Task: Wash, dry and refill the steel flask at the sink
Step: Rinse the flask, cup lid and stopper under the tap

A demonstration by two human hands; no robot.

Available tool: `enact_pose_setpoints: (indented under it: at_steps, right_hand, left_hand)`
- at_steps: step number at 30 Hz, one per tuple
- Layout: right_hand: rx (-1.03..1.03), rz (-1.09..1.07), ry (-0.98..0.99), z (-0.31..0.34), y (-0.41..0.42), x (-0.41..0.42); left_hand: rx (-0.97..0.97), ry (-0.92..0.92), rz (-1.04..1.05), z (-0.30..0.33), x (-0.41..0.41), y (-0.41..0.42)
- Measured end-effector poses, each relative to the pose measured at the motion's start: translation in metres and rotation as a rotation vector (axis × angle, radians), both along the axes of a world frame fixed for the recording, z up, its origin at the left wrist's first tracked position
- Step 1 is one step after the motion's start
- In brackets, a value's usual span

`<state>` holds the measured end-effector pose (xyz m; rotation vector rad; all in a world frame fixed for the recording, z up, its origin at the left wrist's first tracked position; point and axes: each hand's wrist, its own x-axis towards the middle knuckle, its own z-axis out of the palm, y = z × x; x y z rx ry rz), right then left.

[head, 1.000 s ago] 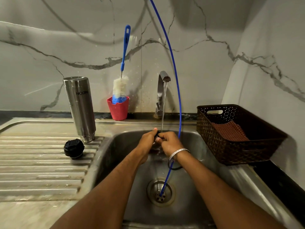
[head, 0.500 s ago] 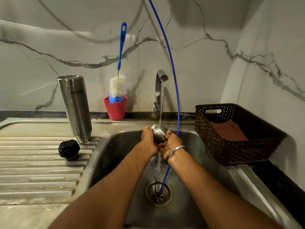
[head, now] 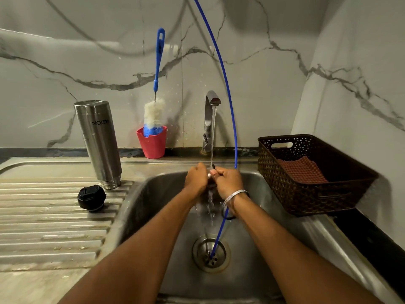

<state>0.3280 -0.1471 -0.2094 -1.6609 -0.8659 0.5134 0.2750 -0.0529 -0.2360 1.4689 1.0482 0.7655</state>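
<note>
The steel flask (head: 98,143) stands upside down on the drainboard left of the sink (head: 153,194). Its black inner lid (head: 91,198) lies in front of it. Over the basin, my left hand (head: 196,179) and my right hand (head: 229,181) are pressed together under the running tap (head: 210,119). Both grip the flask's small steel cap, which my curled fingers almost wholly hide. Water (head: 213,137) falls onto my fingers and runs off below them.
A blue-handled bottle brush (head: 154,113) stands in a red cup (head: 152,142) by the wall. A thin blue hose (head: 230,95) curves down into the drain (head: 211,254). A brown basket (head: 315,200) with a red cloth (head: 302,172) sits right of the basin.
Half a second ago the round steel cap showed between my hands. I have since turned it and closed my fingers over it, still under the stream.
</note>
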Motion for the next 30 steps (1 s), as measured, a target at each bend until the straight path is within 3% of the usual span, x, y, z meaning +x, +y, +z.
enact_pose_setpoints:
  at_steps: [2, 5, 9, 14, 19, 30]
  right_hand:
    - [-0.066, 0.092, -0.377, 0.001, -0.003, 0.004]
    - [-0.238, 0.063, -0.907, 0.008, -0.006, 0.001]
    - [-0.363, -0.002, -1.189, 0.012, -0.007, -0.005]
    - [-0.424, 0.003, -1.311, 0.019, -0.011, -0.009]
    - [-0.490, 0.075, -1.271, 0.015, -0.013, -0.011]
    - [-0.508, 0.088, -1.156, 0.009, -0.009, -0.013]
  left_hand:
    - [-0.334, -0.076, -0.138, 0.006, -0.010, 0.001]
    - [-0.650, -0.229, -0.261, 0.011, -0.020, -0.001]
    - [-0.753, -0.329, -0.193, 0.017, -0.020, -0.016]
    - [-0.659, -0.245, -0.185, 0.011, -0.024, -0.018]
    - [-0.595, -0.112, -0.136, 0.000, -0.036, -0.013]
    - [-0.556, -0.117, -0.177, -0.001, -0.043, -0.013]
